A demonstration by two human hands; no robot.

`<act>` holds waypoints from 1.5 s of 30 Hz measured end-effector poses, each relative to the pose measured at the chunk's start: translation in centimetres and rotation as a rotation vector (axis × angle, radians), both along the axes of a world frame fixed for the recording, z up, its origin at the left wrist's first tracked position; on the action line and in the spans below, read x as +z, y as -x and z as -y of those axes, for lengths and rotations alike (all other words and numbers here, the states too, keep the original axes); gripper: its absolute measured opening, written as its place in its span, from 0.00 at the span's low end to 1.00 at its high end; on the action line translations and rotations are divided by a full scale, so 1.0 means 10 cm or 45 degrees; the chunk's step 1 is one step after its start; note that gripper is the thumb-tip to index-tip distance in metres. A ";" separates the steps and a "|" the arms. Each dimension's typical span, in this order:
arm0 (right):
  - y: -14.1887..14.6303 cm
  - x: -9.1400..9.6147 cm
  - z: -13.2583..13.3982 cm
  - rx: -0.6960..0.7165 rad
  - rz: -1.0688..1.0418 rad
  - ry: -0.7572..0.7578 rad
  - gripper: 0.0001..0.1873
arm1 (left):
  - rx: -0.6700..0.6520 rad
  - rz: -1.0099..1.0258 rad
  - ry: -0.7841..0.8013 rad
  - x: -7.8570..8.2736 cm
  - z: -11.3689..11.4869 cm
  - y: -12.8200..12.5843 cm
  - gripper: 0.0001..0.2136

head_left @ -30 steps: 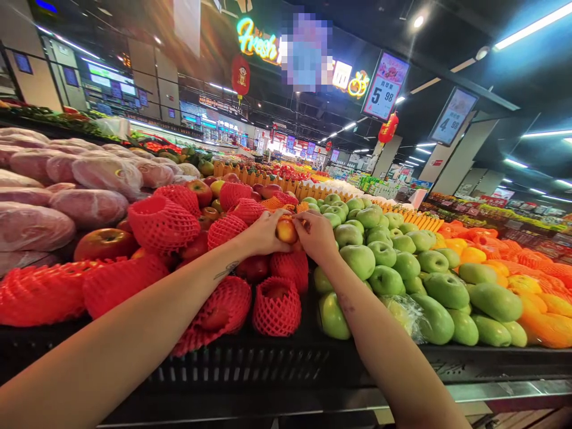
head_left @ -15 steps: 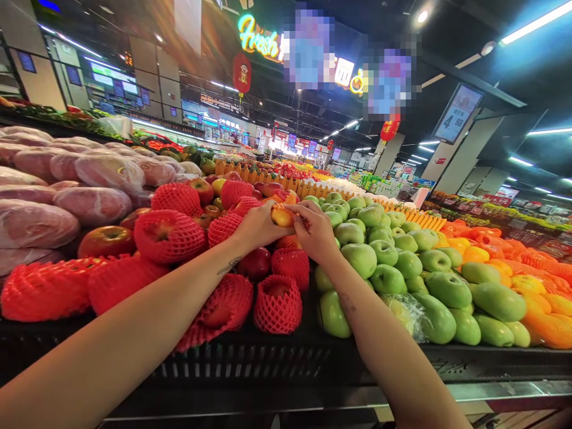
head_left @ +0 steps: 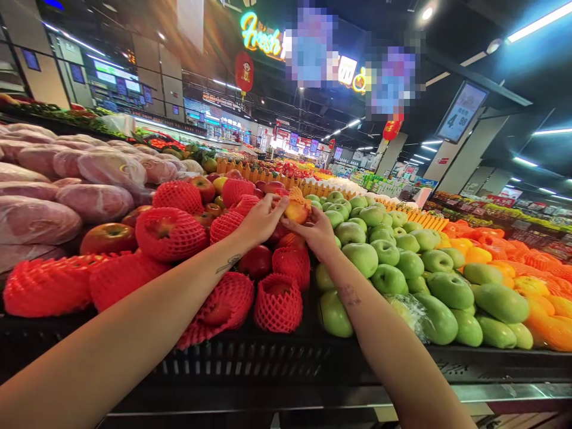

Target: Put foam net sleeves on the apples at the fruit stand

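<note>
A yellow-red apple (head_left: pixel 295 212) is between my two hands above the fruit display, with an orange foam net (head_left: pixel 296 194) bunched around its top and far side. My right hand (head_left: pixel 316 231) grips it from the right, thumb on the near underside. On the left, my left hand (head_left: pixel 263 219) is closed with its thumb and fingertips at the apple's edge; part of those fingers is hidden. Below and left of the hands lie red apples (head_left: pixel 254 263), many in red foam nets (head_left: pixel 278 302). Green apples (head_left: pixel 386 280) are piled just right of my right hand.
Plastic-wrapped pink produce (head_left: pixel 96 202) is heaped at the left. Oranges (head_left: pixel 531 285) and red-netted fruit (head_left: pixel 543 259) lie at the far right. A black slotted crate edge (head_left: pixel 250 360) runs along the front. Low orange fencing (head_left: pixel 268 174) stands behind the apples.
The apple has turned up into fuller view, its foam net now toward the top. My left hand has shifted slightly, and my right hand's fingers have moved from over the apple to its right side.
</note>
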State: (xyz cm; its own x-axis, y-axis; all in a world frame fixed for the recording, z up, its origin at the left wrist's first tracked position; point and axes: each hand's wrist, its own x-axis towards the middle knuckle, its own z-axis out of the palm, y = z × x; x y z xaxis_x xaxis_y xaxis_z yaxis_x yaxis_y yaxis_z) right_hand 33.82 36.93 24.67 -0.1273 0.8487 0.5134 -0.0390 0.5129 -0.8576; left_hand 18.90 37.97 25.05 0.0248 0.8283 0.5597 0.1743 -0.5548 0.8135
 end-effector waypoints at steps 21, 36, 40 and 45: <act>-0.11 0.02 -0.05 -0.649 0.115 -0.201 0.37 | 0.032 -0.510 -0.605 0.12 0.18 0.07 0.08; -0.11 0.09 -0.01 -0.242 0.218 -0.298 0.20 | 0.163 -0.163 -0.186 0.04 0.06 0.09 0.20; -0.14 0.07 -0.07 -0.222 0.128 -0.277 0.17 | -0.008 -0.128 -0.168 0.02 0.06 0.08 0.28; -0.14 0.03 -0.11 -0.392 0.158 -0.344 0.11 | 0.113 -0.207 -0.158 0.06 0.09 0.07 0.28</act>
